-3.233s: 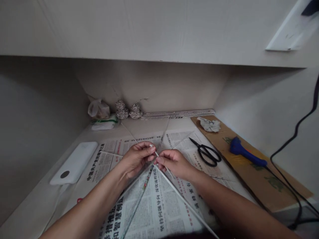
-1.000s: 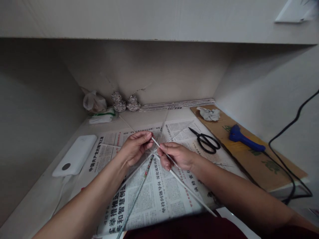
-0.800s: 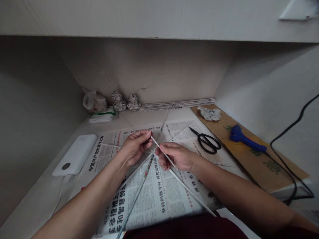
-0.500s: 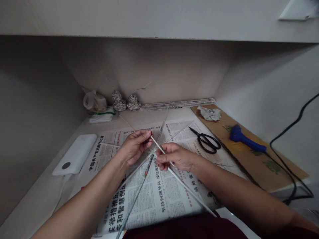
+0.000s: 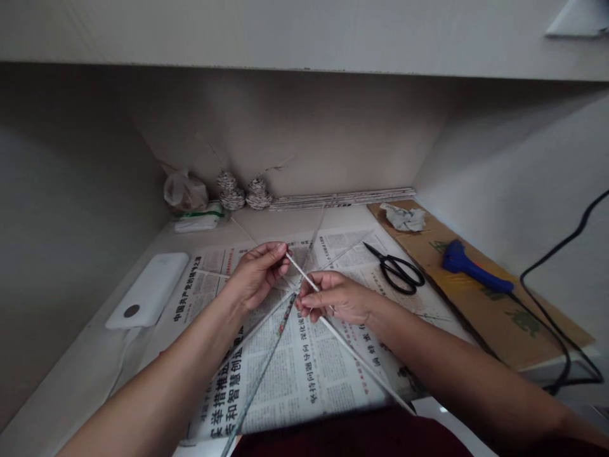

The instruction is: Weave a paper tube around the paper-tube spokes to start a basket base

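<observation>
My left hand [image 5: 264, 270] pinches the upper end of a thin white rolled-paper strip [image 5: 299, 268] between thumb and forefinger. Just right of it, my right hand [image 5: 330, 297] closes round the same strip lower down. Under both hands, several long paper rods cross at a centre and spread out like spokes; one patterned rod [image 5: 264, 362] runs toward the front edge, and a white rod [image 5: 368, 368] slants to the lower right. The crossing point is partly hidden by my right fingers. Newspaper [image 5: 280, 393] lies flat beneath the rods.
Black scissors [image 5: 399, 274] lie right of the hands. A blue glue gun [image 5: 476, 268] with a cord and a crumpled paper [image 5: 404, 218] rest on cardboard [image 5: 533, 336]. At left is a white power bank [image 5: 147, 292]. Two woven gourd shapes [image 5: 259, 193] and stacked paper rods [image 5: 342, 199] stand behind.
The camera view has shifted slightly, so the surroundings sit a little further right. Both hands keep their hold on the strip with hardly any movement.
</observation>
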Demonstrator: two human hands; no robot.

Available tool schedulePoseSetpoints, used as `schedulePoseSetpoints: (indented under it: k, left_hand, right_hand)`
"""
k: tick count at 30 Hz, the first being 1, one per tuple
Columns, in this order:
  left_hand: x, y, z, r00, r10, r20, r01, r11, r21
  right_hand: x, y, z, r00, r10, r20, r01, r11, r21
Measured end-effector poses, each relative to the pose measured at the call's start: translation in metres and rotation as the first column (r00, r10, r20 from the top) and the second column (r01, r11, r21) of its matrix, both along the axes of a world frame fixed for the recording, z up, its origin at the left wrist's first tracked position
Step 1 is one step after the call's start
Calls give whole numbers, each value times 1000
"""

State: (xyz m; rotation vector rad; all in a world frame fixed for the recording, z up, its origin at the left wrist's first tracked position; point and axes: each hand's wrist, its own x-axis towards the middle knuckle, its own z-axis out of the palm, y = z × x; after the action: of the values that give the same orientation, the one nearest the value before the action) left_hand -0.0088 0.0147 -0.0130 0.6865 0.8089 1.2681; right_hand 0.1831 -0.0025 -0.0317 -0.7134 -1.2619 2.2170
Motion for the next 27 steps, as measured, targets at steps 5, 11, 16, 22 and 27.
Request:
schedulePoseSetpoints:
  k: [5, 11, 16, 22, 27]
  left_hand:
    - [0, 0, 1, 1000, 13, -7, -13, 1000, -3]
    - [-1, 2, 0, 1000, 16, -6, -16, 1000, -2]
    - [-1, 3, -1, 1000, 24, -1, -24, 1000, -6]
    - [-2, 3, -1, 1000, 30, 7, -31, 1000, 6]
    - [-4, 4, 2, 998, 57, -3, -57, 998, 2]
  right_hand:
    - [-1, 0, 1, 997, -77, 28, 76, 997, 7]
    - [-2, 0, 4, 990, -128, 55, 128, 992, 4]
    - [-2, 0, 4, 991, -122, 50, 123, 992, -10]
    - [3, 2, 3, 998, -7, 67, 5, 1000, 27]
    - [9, 7, 4, 989, 129, 73, -128, 992, -25]
